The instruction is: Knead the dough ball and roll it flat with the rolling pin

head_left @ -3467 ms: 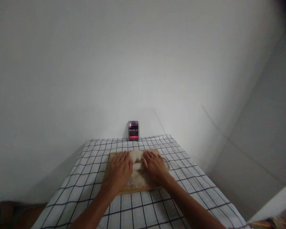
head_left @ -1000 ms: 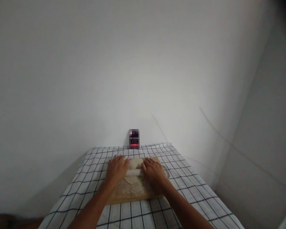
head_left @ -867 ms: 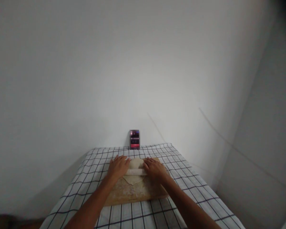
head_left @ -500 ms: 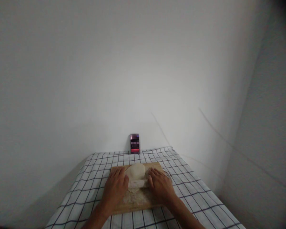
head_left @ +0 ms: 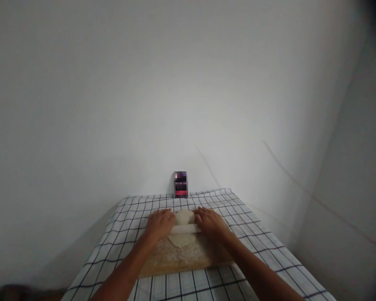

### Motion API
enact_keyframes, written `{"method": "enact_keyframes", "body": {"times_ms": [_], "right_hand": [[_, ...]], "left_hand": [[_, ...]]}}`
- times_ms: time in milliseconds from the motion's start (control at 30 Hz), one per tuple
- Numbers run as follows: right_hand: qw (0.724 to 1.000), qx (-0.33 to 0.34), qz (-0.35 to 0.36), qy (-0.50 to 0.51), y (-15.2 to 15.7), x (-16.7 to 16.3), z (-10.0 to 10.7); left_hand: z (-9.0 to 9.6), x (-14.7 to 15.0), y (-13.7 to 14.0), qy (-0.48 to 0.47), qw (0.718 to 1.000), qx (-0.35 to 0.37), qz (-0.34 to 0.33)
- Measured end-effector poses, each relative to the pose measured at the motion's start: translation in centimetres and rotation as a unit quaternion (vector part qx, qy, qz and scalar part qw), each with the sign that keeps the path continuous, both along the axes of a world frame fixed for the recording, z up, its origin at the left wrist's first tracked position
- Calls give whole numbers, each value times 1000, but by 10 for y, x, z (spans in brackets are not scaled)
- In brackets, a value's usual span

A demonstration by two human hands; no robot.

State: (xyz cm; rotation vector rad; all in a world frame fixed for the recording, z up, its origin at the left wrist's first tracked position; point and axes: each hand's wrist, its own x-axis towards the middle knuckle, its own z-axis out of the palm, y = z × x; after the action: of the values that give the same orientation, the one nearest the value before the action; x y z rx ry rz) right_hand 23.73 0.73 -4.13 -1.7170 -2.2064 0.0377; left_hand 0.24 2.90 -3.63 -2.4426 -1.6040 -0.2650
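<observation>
A pale rolling pin (head_left: pixel 185 229) lies crosswise over a piece of dough (head_left: pixel 183 217). The dough bulges beyond the pin, and a thin flattened flap of it shows on the near side. My left hand (head_left: pixel 160 222) is closed over the pin's left end, with the fingers curled forward. Over the right end, my right hand (head_left: pixel 209 221) is closed in the same way. Both hands hide the pin's ends. Beneath everything is a wooden board (head_left: pixel 163 263), dusted with flour on its near part.
A checked cloth (head_left: pixel 119 242) covers the table under the board. At the far edge a small dark box-like object (head_left: pixel 181 184), blurred by pixels, stands against the white wall (head_left: pixel 181 104). A dark object (head_left: pixel 14 292) shows at the lower left corner.
Both hands have pushed the rolling pin forward, away from me, over the dough. More of the flattened dough shows on the near side. The view has shifted slightly.
</observation>
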Motion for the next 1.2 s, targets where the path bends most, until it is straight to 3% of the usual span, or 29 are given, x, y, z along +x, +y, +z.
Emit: {"method": "enact_keyframes", "body": {"times_ms": [400,800,1200], "right_hand": [[1000,-4,-22,-1,11,3,0],[999,42,-16,-4,-48,0,-11],[996,-64,61,-19,32,6,6]], "left_hand": [[-2,4,13,-65,996,-16,56],[-21,-2,-48,-117,992,56,-4],[-8,5,-23,-128,988,10,85]]}}
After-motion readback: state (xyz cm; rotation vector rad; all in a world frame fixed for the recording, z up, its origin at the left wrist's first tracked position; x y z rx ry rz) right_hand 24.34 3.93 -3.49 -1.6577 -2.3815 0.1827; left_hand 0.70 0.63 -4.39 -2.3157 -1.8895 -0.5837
